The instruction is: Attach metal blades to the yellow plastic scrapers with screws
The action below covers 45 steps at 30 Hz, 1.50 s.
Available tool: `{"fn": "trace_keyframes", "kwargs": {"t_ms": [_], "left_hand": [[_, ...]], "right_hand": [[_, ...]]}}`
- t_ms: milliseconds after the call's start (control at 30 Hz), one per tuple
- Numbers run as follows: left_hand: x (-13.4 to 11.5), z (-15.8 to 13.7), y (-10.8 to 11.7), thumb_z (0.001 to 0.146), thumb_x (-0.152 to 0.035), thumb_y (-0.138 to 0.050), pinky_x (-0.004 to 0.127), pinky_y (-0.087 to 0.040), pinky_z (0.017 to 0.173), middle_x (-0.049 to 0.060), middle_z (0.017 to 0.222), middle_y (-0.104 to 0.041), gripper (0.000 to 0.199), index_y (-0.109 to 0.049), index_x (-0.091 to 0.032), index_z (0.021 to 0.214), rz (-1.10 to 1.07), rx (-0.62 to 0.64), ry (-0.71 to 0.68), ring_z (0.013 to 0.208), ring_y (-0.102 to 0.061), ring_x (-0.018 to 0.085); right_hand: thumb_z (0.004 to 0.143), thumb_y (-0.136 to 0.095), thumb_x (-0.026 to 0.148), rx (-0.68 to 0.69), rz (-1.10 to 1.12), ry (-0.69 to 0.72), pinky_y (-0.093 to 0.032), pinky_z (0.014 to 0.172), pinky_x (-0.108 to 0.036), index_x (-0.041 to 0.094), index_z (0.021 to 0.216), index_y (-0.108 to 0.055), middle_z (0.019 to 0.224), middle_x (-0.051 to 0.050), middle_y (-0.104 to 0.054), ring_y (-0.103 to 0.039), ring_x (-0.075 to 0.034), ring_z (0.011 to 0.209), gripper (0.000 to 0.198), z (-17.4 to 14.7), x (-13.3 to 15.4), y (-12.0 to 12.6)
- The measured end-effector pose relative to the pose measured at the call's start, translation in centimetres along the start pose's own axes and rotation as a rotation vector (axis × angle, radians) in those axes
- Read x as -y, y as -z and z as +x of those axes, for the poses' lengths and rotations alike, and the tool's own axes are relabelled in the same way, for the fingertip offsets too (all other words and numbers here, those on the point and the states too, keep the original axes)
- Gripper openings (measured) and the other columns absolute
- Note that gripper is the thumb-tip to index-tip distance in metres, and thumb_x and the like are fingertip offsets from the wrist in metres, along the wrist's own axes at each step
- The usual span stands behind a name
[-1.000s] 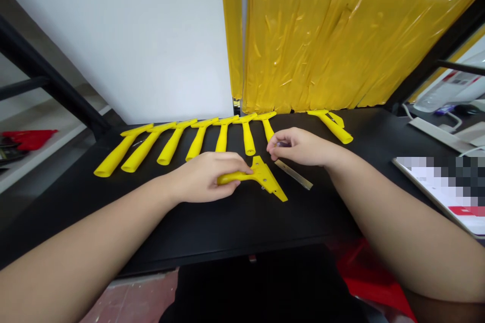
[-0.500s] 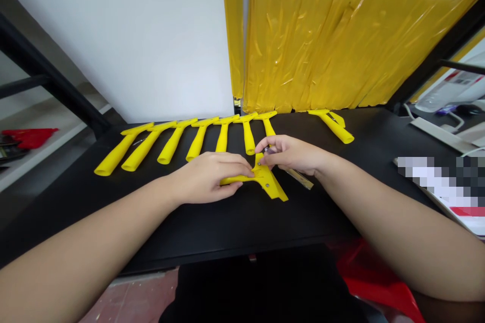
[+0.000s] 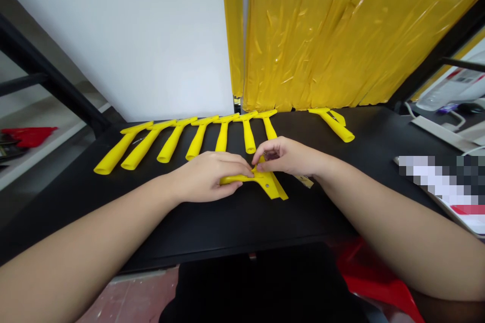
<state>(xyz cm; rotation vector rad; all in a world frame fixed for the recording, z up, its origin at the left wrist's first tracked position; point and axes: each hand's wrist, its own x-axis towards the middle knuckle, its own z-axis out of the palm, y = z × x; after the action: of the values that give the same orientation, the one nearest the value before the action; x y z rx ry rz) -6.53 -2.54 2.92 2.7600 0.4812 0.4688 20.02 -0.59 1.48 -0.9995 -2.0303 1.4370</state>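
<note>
A yellow plastic scraper [image 3: 270, 184] with a tubular handle and a wide flat head lies on the black table in front of me. My left hand [image 3: 212, 176] is closed round its handle, holding it down. A screw head shows on the near half of the scraper's head. My right hand [image 3: 282, 155] is curled over the far half, its thumb and fingertips close together at the surface. Whatever they pinch is too small and too hidden to make out. A flat pale strip [image 3: 304, 180] sticks out on the table beneath my right hand, mostly covered.
Several like yellow scrapers [image 3: 170, 142] lie in a row along the back of the black table [image 3: 227, 227]. Another scraper [image 3: 337, 126] lies apart at the back right. Yellow plastic film [image 3: 310, 35] hangs behind. A pixelated flat item [image 3: 447, 192] lies at the right edge.
My right hand has shifted slightly left and down onto the scraper's head, covering the far screw spot and more of the pale strip. My left hand stays put.
</note>
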Motion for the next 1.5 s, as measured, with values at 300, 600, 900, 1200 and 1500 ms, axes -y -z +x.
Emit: {"fn": "trace_keyframes", "kwargs": {"t_ms": [300, 600, 900, 1200, 1500], "left_hand": [[0.2, -0.3, 0.5, 0.099, -0.019, -0.060, 0.032, -0.059, 0.099, 0.008, 0.127, -0.076, 0.031, -0.071, -0.024, 0.128, 0.012, -0.011, 0.038, 0.112, -0.075, 0.022], [0.3, -0.4, 1.2, 0.096, -0.020, -0.059, 0.031, -0.056, 0.092, 0.005, 0.119, -0.076, 0.029, -0.070, -0.022, 0.123, 0.060, -0.013, 0.127, 0.106, -0.074, 0.021], [-0.2, -0.4, 1.6, 0.079, -0.019, -0.061, 0.028, -0.042, 0.064, 0.000, 0.085, -0.059, 0.015, -0.063, -0.020, 0.094, 0.188, -0.130, 0.280, 0.069, -0.054, 0.015], [-0.5, -0.1, 1.2, 0.079, -0.019, -0.059, 0.028, -0.038, 0.063, 0.000, 0.085, -0.055, 0.010, -0.058, -0.020, 0.089, 0.217, -0.120, 0.353, 0.070, -0.050, 0.015], [-0.5, -0.1, 1.0, 0.078, -0.018, -0.059, 0.028, -0.040, 0.065, 0.001, 0.088, -0.059, 0.012, -0.059, -0.021, 0.090, 0.198, -0.087, 0.337, 0.071, -0.052, 0.016]], "right_hand": [[0.088, -0.074, 0.029, -0.117, -0.032, 0.032, -0.051, 0.071, -0.029, 0.021, 0.088, -0.070, 0.077, 0.001, -0.070, -0.065, -0.015, 0.072, 0.009, -0.2, 0.3, 0.4], [0.084, -0.068, 0.018, -0.165, -0.340, -0.051, -0.049, 0.069, -0.029, 0.020, 0.089, -0.068, 0.075, 0.001, -0.069, -0.063, -0.015, 0.069, 0.005, -0.9, 0.9, 1.3], [0.080, -0.083, 0.030, 0.034, -0.431, -0.063, -0.040, 0.063, -0.028, 0.021, 0.087, -0.072, 0.077, 0.003, -0.064, -0.057, -0.014, 0.071, 0.016, -1.6, 2.1, 0.2], [0.077, -0.090, 0.029, 0.053, -0.711, 0.004, -0.049, 0.071, -0.030, 0.014, 0.102, -0.077, 0.093, -0.004, -0.065, -0.061, -0.017, 0.078, 0.032, -1.1, 2.5, -1.6], [0.083, -0.076, 0.010, 0.071, -0.718, 0.014, -0.050, 0.076, -0.030, 0.017, 0.077, -0.070, 0.093, -0.004, -0.071, -0.065, -0.017, 0.080, 0.011, -1.3, 2.0, -1.1]]}}
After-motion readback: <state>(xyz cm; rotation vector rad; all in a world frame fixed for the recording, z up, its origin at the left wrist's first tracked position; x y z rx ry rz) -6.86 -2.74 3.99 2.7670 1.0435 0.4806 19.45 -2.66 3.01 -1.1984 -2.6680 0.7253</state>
